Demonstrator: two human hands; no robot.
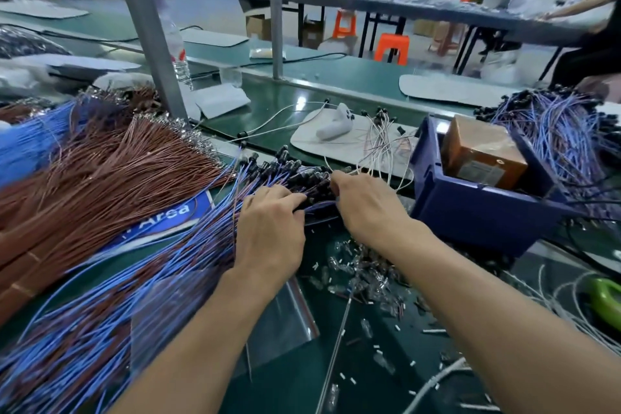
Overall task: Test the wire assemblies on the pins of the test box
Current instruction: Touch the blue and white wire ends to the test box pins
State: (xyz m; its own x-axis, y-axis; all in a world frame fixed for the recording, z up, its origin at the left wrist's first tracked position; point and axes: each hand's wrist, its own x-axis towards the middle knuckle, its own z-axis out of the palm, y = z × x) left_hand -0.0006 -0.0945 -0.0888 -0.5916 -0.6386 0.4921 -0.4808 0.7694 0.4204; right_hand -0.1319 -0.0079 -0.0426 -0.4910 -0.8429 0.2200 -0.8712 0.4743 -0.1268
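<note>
A big fan of blue and brown wire assemblies lies across the green bench, their black connector ends bunched at the middle. My left hand rests on that bunch with its fingers curled over the black ends. My right hand reaches in from the right and pinches the same black ends with its fingertips. A blue bin to the right holds a brown box; no test pins are visible on it.
Brown wires are piled at the left, more blue assemblies behind the bin. Small clear parts litter the bench, beside a plastic bag. A grey post stands behind. White wires lie on a pad. A green object sits at right.
</note>
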